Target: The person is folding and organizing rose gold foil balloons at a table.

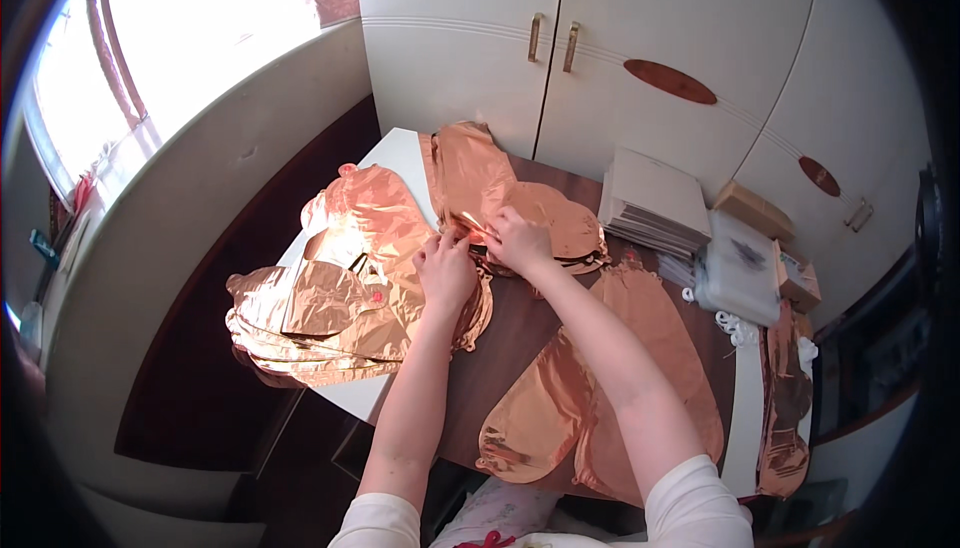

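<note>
Foil [465, 168] lies left of the white stack [655, 203]; we reach forward, forearms [412, 398] converging, left hand [446, 268] and right hand [520, 244] both pinching its near end.

A strip of brown tabletop [490, 368] offered passage between the left forearm [412, 398] and right forearm [612, 356], narrowed nearside by flattened foil [660, 368] beneath the latter. Crumpled foil [325, 320] obstructed the left; a board stack [660, 196] and plastic box [740, 273] blocked the far right, with the cupboard [690, 18] behind.
</note>
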### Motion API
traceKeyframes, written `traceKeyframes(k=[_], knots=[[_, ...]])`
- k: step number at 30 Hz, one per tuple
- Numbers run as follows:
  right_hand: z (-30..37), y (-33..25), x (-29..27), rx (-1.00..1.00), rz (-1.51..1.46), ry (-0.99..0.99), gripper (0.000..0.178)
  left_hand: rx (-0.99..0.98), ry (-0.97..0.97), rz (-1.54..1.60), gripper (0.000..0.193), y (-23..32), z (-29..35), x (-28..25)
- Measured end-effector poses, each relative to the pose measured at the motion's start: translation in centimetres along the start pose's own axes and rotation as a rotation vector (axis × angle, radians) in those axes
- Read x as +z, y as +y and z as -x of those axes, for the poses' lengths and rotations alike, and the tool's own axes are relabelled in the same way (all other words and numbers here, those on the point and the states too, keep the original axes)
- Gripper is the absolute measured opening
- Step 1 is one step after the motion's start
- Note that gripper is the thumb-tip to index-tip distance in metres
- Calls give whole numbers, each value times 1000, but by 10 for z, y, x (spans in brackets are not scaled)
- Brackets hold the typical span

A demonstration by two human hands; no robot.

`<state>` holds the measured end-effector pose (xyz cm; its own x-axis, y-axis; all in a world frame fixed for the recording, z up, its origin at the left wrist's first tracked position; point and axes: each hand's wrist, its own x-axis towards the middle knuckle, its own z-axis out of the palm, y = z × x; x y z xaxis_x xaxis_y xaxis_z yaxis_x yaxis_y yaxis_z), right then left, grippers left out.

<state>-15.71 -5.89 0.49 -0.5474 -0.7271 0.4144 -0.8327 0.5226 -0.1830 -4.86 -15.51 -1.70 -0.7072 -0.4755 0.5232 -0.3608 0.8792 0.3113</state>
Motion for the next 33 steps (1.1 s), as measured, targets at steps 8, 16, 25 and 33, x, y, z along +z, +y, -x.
traceKeyframes(k=[8,16,25,33], knots=[[-4,-1,-2,50,-114,118,16,-15,-118,5,29,-6,-1,1],[-1,-10,9,-111,-66,97,27,10,-56,24,30,-7,4,4],[-10,-6,6,-35,42,188,28,-5,-93,-19,27,-3,-2,-1],[11,-13,-110,-78,-85,370,9,-354,-94,891,33,-7,-18,-8]])
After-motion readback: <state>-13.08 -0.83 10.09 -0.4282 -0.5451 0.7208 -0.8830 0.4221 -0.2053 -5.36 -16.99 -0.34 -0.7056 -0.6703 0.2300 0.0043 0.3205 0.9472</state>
